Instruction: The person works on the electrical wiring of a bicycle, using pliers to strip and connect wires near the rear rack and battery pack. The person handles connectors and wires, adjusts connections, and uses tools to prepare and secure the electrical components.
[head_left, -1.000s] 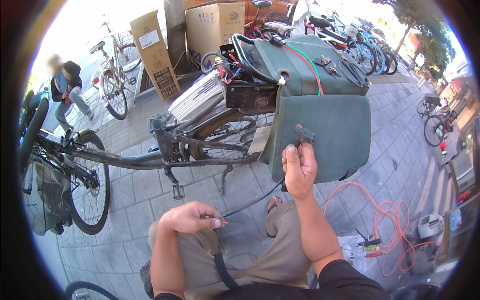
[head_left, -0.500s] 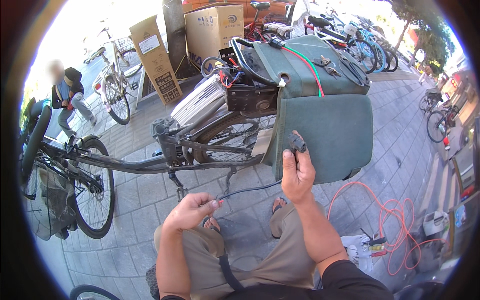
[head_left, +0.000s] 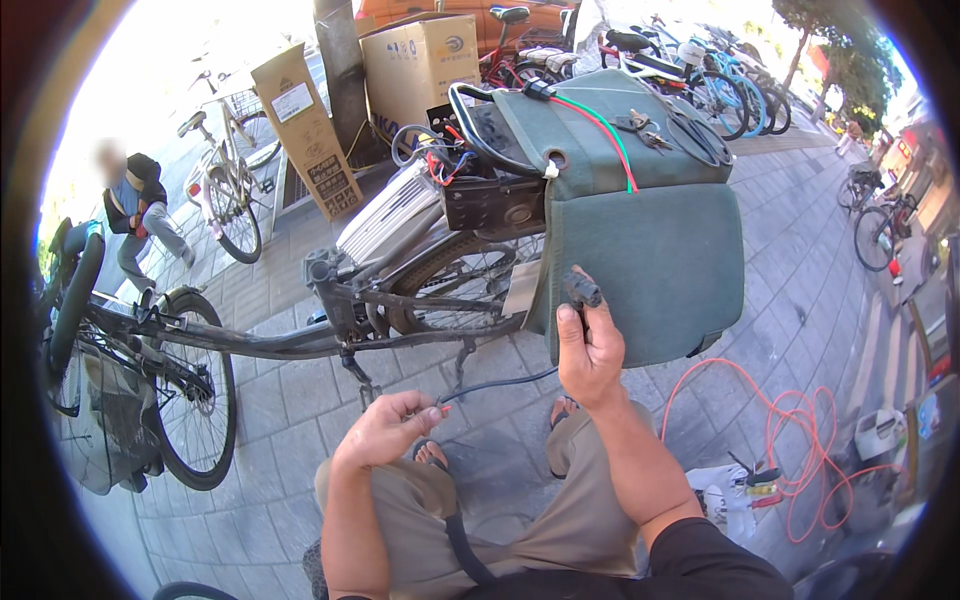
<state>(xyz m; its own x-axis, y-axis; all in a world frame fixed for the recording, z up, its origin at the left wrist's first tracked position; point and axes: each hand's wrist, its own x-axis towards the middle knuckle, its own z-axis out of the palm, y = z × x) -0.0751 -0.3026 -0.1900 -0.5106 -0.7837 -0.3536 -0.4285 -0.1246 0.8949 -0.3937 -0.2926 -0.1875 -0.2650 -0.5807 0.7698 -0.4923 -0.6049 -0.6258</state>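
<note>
Between the thumb and fingers of my right hand (head_left: 592, 360) is a black plug connector (head_left: 581, 288), held up in front of a green saddlebag (head_left: 650, 265). A dark cable (head_left: 500, 381) runs from beside that hand across to my left hand (head_left: 392, 428). The left fingers are closed on the cable's end, where a small bit of red wire shows at the fingertips. On top of the bag lie a red and green pair of wires (head_left: 607, 128), a bunch of keys (head_left: 640, 127) and a dark cable loop (head_left: 697, 138).
An electric bicycle frame (head_left: 260, 342) stretches across in front of me, with loose coloured wires at an open black box (head_left: 492, 205). An orange cord (head_left: 775, 415) lies coiled at right beside tools (head_left: 757, 485). Cardboard boxes (head_left: 420, 65) stand behind. A person (head_left: 140, 205) sits far left.
The view has shifted slightly. Both hands keep their grips, and the connector in my right hand is turned a little.
</note>
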